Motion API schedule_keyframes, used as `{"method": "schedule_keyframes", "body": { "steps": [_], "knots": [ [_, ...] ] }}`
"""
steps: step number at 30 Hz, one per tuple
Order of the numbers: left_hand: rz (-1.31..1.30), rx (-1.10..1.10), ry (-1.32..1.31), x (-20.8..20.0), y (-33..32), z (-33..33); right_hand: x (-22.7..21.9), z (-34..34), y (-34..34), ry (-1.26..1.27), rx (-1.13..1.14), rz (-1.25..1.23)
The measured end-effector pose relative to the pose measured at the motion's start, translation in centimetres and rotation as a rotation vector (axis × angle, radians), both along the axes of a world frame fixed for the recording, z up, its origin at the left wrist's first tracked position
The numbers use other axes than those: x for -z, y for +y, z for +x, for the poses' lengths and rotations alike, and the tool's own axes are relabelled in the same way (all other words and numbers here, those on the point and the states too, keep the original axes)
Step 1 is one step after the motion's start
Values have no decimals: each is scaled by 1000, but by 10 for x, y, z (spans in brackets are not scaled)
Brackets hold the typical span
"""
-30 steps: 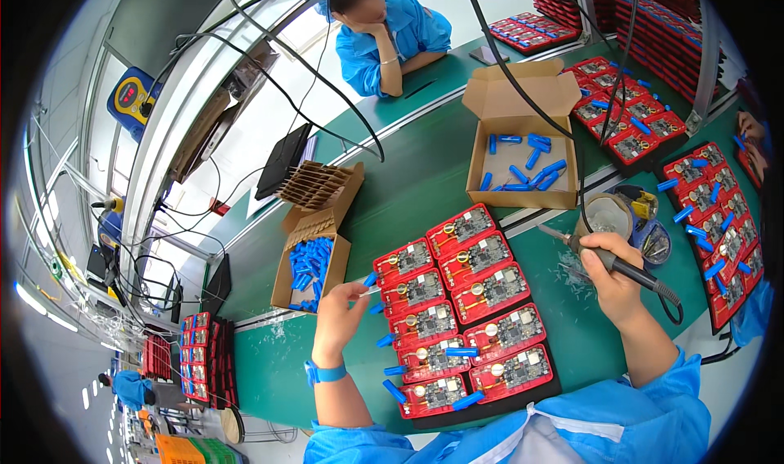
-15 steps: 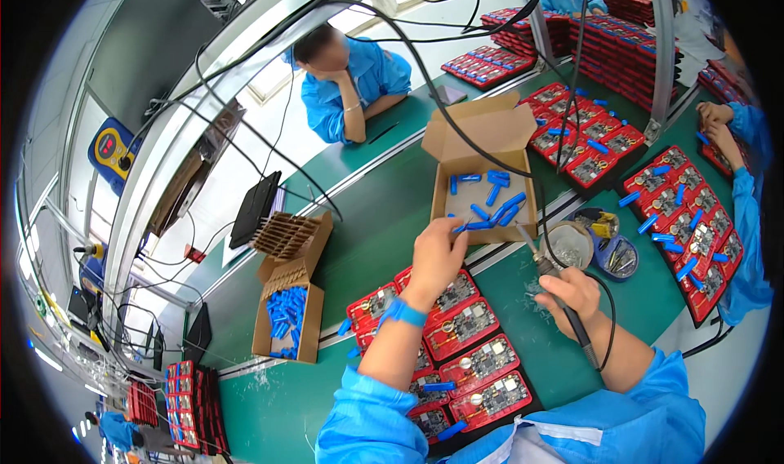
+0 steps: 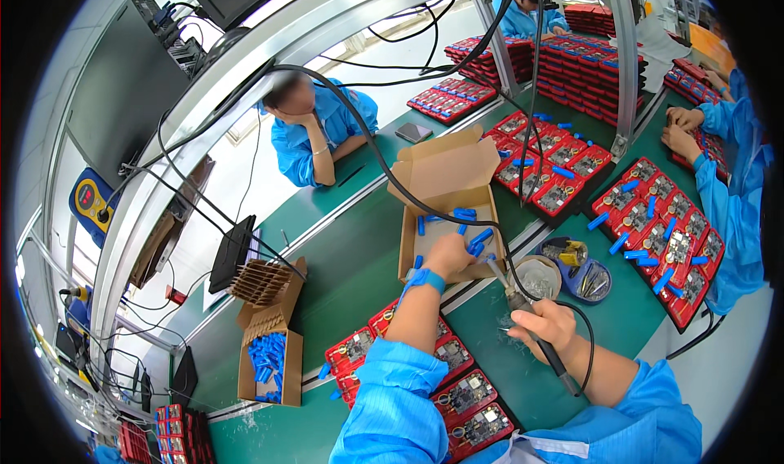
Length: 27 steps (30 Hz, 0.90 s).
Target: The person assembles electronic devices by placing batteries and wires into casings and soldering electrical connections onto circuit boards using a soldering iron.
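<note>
My left hand (image 3: 452,256) reaches into an open cardboard box (image 3: 447,170) of blue cylindrical batteries (image 3: 464,214). Its fingers are drawn together at a blue battery (image 3: 477,248) on the box's right side; the fingertips are partly hidden. In my right hand (image 3: 545,327) is a soldering iron (image 3: 517,299), its tip angled up and left toward the box's near right corner. Below my left forearm lie red trays with circuit boards (image 3: 478,392), partly covered by my sleeve.
Right of the box stand a round dish of clear bits (image 3: 535,278) and a blue divided tub (image 3: 590,281). More board-filled red trays (image 3: 653,227) lie right. A second battery box (image 3: 294,366) stands left. A black cable (image 3: 384,160) hangs across. Opposite leans a person (image 3: 306,133); a co-worker's hands (image 3: 682,133) work far right.
My left hand has moved from the box's near edge deeper inside, among the batteries. The view has shifted, and the soldering iron stays in my right hand.
</note>
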<state>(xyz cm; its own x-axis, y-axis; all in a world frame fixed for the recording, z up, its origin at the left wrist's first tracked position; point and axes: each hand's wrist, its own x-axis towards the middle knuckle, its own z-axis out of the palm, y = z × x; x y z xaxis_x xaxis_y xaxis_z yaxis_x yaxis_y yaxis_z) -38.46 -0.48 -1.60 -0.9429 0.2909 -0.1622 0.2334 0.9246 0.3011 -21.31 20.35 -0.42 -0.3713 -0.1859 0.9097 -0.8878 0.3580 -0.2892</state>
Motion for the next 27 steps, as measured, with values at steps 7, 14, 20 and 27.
{"method": "schedule_keyframes", "body": {
  "steps": [7,14,20,27],
  "knots": [
    [173,-15,-23,4,-12,-4,-2,1,3,-12,23,14],
    [218,-85,-119,-9,5,4,-4,0,-1,-4,-4,24],
    [182,-181,-154,-20,28,6,-3,0,0,15,24,9],
    [-5,-133,-162,-24,42,3,1,-3,2,56,38,-26]
  ]
}}
